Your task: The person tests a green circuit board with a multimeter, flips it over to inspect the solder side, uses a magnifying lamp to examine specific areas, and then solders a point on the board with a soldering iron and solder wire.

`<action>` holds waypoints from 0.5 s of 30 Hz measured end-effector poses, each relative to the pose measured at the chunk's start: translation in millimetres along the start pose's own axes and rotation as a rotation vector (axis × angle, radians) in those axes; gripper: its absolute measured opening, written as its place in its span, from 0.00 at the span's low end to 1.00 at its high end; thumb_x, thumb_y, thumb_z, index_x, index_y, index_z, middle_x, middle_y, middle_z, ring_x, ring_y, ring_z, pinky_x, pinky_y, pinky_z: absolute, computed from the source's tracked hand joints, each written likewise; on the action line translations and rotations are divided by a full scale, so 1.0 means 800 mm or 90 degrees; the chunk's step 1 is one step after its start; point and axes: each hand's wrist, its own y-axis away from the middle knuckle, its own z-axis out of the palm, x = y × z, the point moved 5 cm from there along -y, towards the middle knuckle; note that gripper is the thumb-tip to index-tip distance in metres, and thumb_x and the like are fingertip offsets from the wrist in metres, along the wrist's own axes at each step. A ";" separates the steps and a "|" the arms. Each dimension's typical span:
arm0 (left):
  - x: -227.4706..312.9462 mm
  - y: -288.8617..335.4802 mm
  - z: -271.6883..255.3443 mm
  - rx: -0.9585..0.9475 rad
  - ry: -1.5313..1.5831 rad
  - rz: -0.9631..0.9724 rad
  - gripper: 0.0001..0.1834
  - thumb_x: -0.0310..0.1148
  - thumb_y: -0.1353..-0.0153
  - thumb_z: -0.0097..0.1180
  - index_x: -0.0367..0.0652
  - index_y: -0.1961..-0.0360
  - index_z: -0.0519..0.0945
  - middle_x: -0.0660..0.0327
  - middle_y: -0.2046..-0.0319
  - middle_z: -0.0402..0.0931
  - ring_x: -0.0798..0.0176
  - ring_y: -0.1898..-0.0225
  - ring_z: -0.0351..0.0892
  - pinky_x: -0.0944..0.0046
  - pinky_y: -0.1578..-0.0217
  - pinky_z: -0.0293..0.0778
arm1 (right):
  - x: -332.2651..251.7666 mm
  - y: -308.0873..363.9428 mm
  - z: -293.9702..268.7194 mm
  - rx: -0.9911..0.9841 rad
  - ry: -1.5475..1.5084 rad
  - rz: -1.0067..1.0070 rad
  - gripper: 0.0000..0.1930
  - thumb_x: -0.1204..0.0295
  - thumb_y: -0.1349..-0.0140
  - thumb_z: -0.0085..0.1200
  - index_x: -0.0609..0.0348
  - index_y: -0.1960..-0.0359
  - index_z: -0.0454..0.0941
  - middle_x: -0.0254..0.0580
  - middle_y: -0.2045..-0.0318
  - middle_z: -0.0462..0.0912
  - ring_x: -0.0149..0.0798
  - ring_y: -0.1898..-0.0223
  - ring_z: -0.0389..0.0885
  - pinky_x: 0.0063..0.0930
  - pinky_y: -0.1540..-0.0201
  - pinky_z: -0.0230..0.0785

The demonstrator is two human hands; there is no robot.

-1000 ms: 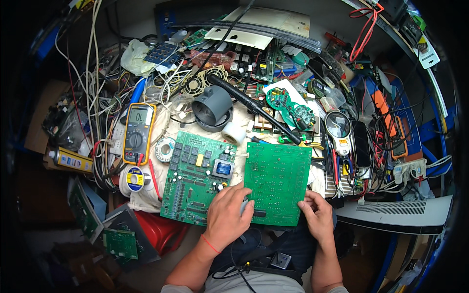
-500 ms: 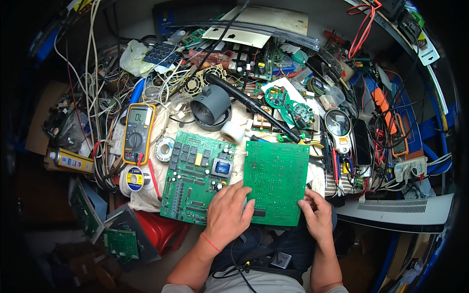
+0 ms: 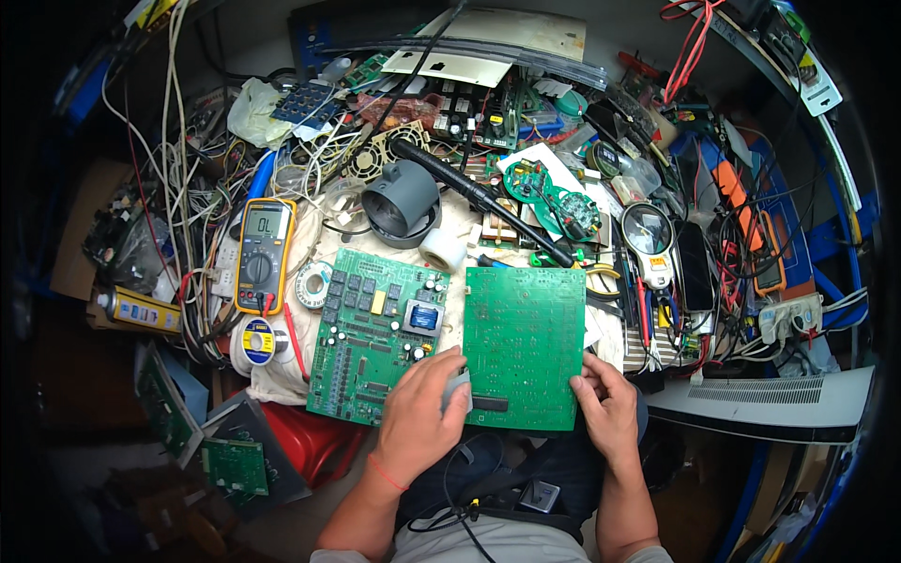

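A bare green circuit board, its solder side mostly facing me and a dark strip near its lower left, lies at the bench's front edge. My right hand pinches its lower right edge between thumb and fingers. At the board's lower left is my left hand, fingers curled round a small pale grey piece that I cannot identify, partly hidden by the hand. Left of it rests a populated circuit board with relays, capacitors and a blue transformer; my left hand overlaps its lower right corner.
A yellow multimeter and solder spools stand at the left. Behind the boards are a grey pipe fitting, a white tape roll and a black tube. A magnifier and pliers lie right.
My left hand has shifted slightly left and down, off the green board's edge, exposing more of the pale piece. My right hand keeps its pinch. The whole view has moved a little.
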 end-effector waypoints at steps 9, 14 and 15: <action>0.028 0.009 -0.020 -0.015 0.020 0.132 0.26 0.34 0.46 0.77 0.38 0.48 0.83 0.51 0.52 0.85 0.46 0.51 0.85 0.52 0.49 0.80 | -0.040 0.012 0.005 -0.026 -0.125 -0.075 0.24 0.78 0.34 0.66 0.70 0.37 0.78 0.45 0.53 0.83 0.29 0.63 0.83 0.21 0.62 0.76; 0.087 0.033 0.013 -0.084 0.006 0.357 0.41 0.50 0.53 0.84 0.52 0.39 0.79 0.53 0.40 0.75 0.49 0.48 0.80 0.55 0.52 0.78 | -0.087 0.027 0.019 -0.140 -0.155 -0.210 0.21 0.75 0.29 0.61 0.70 0.36 0.78 0.55 0.42 0.81 0.38 0.57 0.88 0.28 0.57 0.82; 0.091 0.033 0.014 -0.060 -0.001 0.380 0.38 0.47 0.53 0.84 0.54 0.40 0.80 0.54 0.40 0.75 0.51 0.49 0.80 0.56 0.53 0.78 | -0.094 0.029 0.022 -0.174 -0.151 -0.239 0.20 0.75 0.27 0.58 0.70 0.36 0.77 0.56 0.42 0.81 0.41 0.56 0.89 0.30 0.53 0.83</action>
